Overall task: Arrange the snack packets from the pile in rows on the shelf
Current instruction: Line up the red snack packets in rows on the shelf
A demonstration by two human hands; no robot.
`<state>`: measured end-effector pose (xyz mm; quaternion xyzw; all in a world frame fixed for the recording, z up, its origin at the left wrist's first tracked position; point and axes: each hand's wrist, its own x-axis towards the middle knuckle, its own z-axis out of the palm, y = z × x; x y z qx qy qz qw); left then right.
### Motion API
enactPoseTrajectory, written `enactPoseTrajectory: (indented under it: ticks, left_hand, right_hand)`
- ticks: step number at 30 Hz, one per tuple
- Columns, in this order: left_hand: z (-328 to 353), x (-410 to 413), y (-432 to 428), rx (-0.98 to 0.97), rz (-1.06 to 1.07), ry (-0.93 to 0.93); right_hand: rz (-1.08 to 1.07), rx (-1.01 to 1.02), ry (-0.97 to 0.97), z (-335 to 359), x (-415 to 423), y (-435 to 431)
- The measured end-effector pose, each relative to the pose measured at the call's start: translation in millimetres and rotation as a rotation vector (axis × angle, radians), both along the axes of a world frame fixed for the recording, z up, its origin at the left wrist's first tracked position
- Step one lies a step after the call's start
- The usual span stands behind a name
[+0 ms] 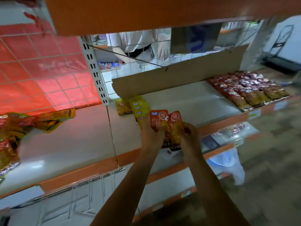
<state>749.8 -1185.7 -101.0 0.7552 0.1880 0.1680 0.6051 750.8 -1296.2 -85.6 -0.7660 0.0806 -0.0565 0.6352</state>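
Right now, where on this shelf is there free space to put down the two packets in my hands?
The widest bare stretch lies between the yellow rows and the dark red rows, in front of the cardboard strip. Another lies between the loose pile and the orange packets you hold. The far right is crowded.

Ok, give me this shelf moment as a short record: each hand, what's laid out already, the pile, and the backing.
left hand: grips an orange packet over the front of the shelf
right hand: grips a second orange packet, overlapping the first
yellow packets: short row on the shelf, just left of the hands
dark red packets: neat rows at the shelf's right end
pile: loose heap at far left
cardboard strip: stands along the shelf back
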Motion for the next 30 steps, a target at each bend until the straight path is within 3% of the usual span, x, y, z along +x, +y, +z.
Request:
enactPoseTrajectory:
  ticks: [15,30]
  left_hand:
    - [1,27,-152,-0.031,-0.054,0.052]
    - [6,146,-200,-0.044,-0.116,0.106]
  right_hand:
    - [-0.063,0.024,0.023,5,15,-155]
    - [-0.059,0.096,0.028,10,123,-196]
